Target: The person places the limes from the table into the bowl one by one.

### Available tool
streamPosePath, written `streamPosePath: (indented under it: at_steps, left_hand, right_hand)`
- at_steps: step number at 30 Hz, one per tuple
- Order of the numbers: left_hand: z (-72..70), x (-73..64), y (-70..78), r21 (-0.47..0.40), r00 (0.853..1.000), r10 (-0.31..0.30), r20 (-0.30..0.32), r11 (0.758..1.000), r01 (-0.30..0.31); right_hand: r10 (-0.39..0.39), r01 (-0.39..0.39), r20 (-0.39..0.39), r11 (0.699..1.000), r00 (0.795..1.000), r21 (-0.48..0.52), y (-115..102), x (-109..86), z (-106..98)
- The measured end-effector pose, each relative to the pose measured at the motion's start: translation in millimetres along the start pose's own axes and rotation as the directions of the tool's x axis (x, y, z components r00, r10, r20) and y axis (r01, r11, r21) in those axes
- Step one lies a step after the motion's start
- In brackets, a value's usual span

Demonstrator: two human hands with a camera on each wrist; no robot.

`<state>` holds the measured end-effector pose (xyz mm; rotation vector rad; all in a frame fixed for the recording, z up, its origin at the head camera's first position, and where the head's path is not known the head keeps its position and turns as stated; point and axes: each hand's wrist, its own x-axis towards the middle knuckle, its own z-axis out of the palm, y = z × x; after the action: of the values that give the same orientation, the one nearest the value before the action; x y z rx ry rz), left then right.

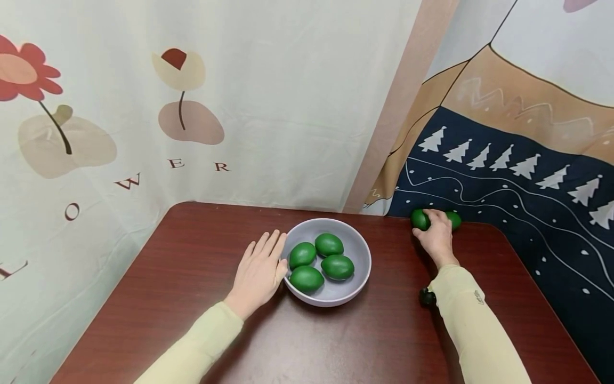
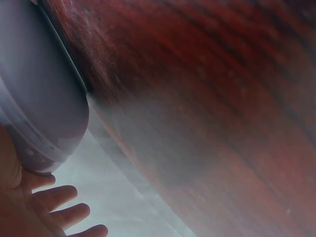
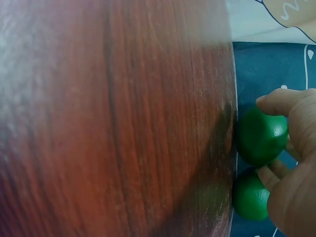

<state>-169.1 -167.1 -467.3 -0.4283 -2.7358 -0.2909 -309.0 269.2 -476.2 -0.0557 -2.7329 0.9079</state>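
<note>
Head view, left hand [image 1: 259,273]: fingers straight and close together, gripping nothing, laid along the left side of the bowl with the thumb at its rim.
Head view, bowl [image 1: 336,293]: greyish lilac, upright near the middle of the dark red wooden table [image 1: 192,266], with four limes [image 1: 308,279] inside.
Head view, right hand [image 1: 435,237]: reaches to the table's far right edge, fingers curled over the gripped lime [image 1: 419,219]; the outer lime [image 1: 453,220] sits just to its right.
Head view, backdrop: pale curtain [image 1: 307,106] behind the table, navy cloth [image 1: 551,229] with white trees at right.
Left wrist view, fingers: extended and slightly spread beside the bowl's outer wall.
Right wrist view, grip: thumb and fingers on opposite sides of the gripped lime; whether it is lifted, I cannot tell.
Right wrist view, outer lime: just beside it, next to the fingertips.
</note>
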Motion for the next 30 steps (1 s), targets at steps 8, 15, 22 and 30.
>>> streamPosePath:
  at_steps: [8,15,22,30]
  left_hand:
    - [-2.2,0.9,1.5,-0.006,1.0,-0.007,0.014,1.0,0.007]
    - [-1.8,0.8,1.9,-0.009,1.0,-0.006,0.014,1.0,0.006]
    - [-1.3,-0.1,1.9,-0.016,1.0,-0.019,0.017,1.0,0.019]
    - [-2.2,0.1,1.9,-0.027,0.999,-0.031,0.024,0.999,0.032]
  right_hand:
    - [0.019,-0.018,-0.023,0.999,1.0,0.037,-1.0,-2.0,2.0]
    - [0.053,-0.053,-0.002,0.997,0.999,0.051,-0.5,-4.3,5.4]
    - [0.061,-0.06,-0.021,0.997,0.998,0.054,2.3,-5.4,8.1]
    - [0.055,-0.051,-0.06,0.996,0.997,0.069,3.0,-7.7,8.7]
